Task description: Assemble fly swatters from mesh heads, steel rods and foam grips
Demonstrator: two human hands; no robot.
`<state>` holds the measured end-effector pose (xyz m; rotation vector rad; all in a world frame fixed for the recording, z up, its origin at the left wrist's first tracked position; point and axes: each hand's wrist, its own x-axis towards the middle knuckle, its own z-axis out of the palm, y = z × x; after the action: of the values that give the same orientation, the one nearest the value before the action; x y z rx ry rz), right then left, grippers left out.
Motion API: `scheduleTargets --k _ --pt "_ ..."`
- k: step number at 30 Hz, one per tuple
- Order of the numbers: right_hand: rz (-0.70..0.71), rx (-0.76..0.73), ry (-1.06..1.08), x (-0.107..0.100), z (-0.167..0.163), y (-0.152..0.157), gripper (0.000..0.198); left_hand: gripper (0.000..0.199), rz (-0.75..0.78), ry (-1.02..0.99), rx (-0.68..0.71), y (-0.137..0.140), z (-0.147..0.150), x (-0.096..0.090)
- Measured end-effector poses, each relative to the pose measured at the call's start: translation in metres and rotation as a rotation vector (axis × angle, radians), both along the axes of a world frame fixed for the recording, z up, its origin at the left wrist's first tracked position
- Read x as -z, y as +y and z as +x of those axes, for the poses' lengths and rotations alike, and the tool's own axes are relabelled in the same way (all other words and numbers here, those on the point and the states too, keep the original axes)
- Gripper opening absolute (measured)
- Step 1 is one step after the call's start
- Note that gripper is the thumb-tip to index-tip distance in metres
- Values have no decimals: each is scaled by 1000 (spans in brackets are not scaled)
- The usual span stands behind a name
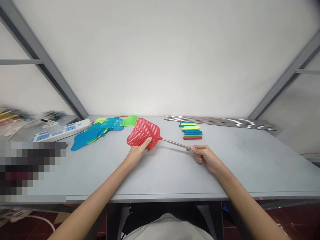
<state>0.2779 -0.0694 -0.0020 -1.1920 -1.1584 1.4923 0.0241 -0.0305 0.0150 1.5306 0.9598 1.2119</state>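
My left hand (140,149) grips the lower edge of a red perforated fly swatter head (144,130), thumb on top. A thin silver metal rod (176,144) runs from the neck of that head toward the right. My right hand (203,156) pinches the rod's far end between thumb and fingers. Both hands hold the piece above the grey table. Behind the rod lies a small group of coloured plastic tubes (192,132) in blue, yellow, green and red. Further left, a green swatter head (130,120) and several blue ones (87,136) and yellow ones overlap.
Long silver rods (220,121) lie in a bundle along the back right of the grey table (165,180). A white power strip (62,131) with a cable sits at the left, near plastic-wrapped items (11,115). A white wall rises behind, with grey metal posts at both sides.
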Motion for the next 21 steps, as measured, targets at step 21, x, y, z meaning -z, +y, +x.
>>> scheduleTargets --k 21 --pt "-18 -41 -187 -5 -6 -1 32 24 -276 -175 -60 -5 4 5"
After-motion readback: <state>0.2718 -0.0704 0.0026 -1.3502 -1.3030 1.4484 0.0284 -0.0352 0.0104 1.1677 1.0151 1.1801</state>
